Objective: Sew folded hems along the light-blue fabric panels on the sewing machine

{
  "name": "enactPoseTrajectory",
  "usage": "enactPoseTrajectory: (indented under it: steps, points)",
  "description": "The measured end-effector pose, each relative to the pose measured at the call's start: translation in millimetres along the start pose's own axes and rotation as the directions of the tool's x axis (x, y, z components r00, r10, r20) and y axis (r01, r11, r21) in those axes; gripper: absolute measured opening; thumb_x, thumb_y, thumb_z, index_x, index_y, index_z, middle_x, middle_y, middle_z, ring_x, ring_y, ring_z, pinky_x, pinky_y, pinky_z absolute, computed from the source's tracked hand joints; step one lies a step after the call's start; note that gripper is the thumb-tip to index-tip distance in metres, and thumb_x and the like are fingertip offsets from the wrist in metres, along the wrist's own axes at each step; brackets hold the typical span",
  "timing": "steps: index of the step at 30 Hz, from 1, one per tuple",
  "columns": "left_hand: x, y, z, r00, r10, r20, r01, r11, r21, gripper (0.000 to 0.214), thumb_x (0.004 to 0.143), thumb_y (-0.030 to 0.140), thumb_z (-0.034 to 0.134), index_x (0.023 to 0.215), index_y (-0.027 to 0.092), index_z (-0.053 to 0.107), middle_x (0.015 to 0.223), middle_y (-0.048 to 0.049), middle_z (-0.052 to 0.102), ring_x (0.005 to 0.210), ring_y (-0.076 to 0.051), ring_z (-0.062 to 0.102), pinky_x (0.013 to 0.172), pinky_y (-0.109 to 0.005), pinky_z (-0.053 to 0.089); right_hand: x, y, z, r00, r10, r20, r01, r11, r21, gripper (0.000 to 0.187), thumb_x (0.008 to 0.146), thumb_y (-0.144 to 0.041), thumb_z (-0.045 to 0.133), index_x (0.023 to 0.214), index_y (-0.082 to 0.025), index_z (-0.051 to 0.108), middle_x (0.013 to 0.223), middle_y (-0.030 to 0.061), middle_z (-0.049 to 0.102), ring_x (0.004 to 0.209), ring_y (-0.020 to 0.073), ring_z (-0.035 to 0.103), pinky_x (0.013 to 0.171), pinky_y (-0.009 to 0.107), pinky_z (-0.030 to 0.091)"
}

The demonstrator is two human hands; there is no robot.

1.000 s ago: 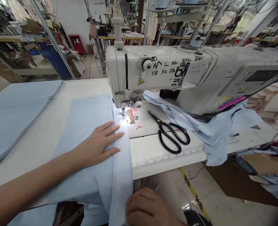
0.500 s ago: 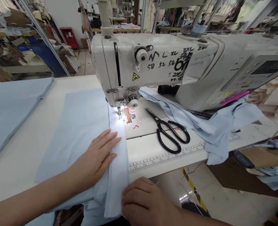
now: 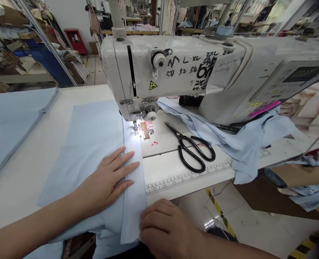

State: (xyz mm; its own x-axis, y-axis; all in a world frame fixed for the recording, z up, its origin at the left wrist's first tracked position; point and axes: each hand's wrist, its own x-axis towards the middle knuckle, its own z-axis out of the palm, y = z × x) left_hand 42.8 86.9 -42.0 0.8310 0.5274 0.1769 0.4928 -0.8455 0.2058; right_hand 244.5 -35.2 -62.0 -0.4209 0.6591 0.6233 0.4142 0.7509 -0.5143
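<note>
Light blue fabric lies across the table, with a paler folded strip along its right edge running up under the presser foot of the sewing machine. My left hand rests flat on the fabric, fingers spread and fingertips on the strip below the needle. At the table's front edge, my right hand has its fingers curled round the right edge of the strip's near end. Its thumb is hidden. Black-handled scissors lie half open on the table, right of the strip.
More blue fabric lies flat at the left. A bunched blue piece passes under the machine arm and hangs over the front edge. A printed ruler follows that edge. A cardboard piece with cloth is at lower right.
The view has shifted slightly. The fingers of my left hand have spread a little more on the strip. My right hand still grips its edge, and the fabric has barely moved.
</note>
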Motion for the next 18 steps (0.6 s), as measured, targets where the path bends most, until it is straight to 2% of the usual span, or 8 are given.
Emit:
enactPoseTrajectory:
  steps: [5, 10, 14, 18]
  points:
    - [-4, 5, -1.5, 0.998, 0.003, 0.055, -0.004, 1.0, 0.025, 0.036, 0.098, 0.035, 0.038, 0.131, 0.03, 0.05, 0.145, -0.0052, 0.042, 0.137, -0.031, 0.03, 0.101, -0.056, 0.038, 2, 0, -1, 0.999, -0.025, -0.028, 0.023, 0.999, -0.048, 0.017, 0.087, -0.01, 0.05, 0.073, -0.014, 0.059, 0.076, 0.0006, 0.066, 0.075, 0.0118, 0.059, 0.068, 0.024, 0.047]
    - [-4, 8, -5.3, 0.996, -0.018, 0.093, 0.016, 1.0, 0.021, 0.038, 0.096, 0.036, 0.041, 0.133, 0.032, 0.048, 0.147, -0.0051, 0.04, 0.137, -0.032, 0.029, 0.098, -0.057, 0.04, 7, 0, -4, 0.997, -0.058, -0.041, 0.055, 0.996, -0.075, 0.02, 0.091, -0.011, 0.047, 0.075, -0.013, 0.06, 0.075, 0.0013, 0.066, 0.076, 0.0118, 0.06, 0.068, 0.023, 0.047]
    - [3, -1, -6.9, 0.996, -0.009, 0.086, 0.009, 1.0, 0.004, 0.04, 0.095, 0.038, 0.043, 0.134, 0.03, 0.048, 0.147, -0.0067, 0.04, 0.138, -0.032, 0.027, 0.103, -0.056, 0.037, 11, 5, -6, 1.0, -0.028, 0.003, 0.028, 0.998, -0.052, 0.016, 0.088, -0.009, 0.047, 0.08, -0.014, 0.06, 0.079, 0.003, 0.067, 0.08, 0.0132, 0.06, 0.071, 0.024, 0.047]
    - [13, -19, -9.1, 0.997, 0.025, 0.078, -0.023, 1.0, -0.021, 0.041, 0.095, 0.042, 0.044, 0.134, 0.03, 0.048, 0.146, -0.0068, 0.04, 0.139, -0.032, 0.025, 0.105, -0.055, 0.035, 19, 12, -13, 0.994, 0.034, 0.104, -0.034, 0.999, -0.009, 0.013, 0.083, -0.009, 0.049, 0.086, -0.014, 0.06, 0.086, 0.0048, 0.067, 0.083, 0.0152, 0.059, 0.074, 0.028, 0.048]
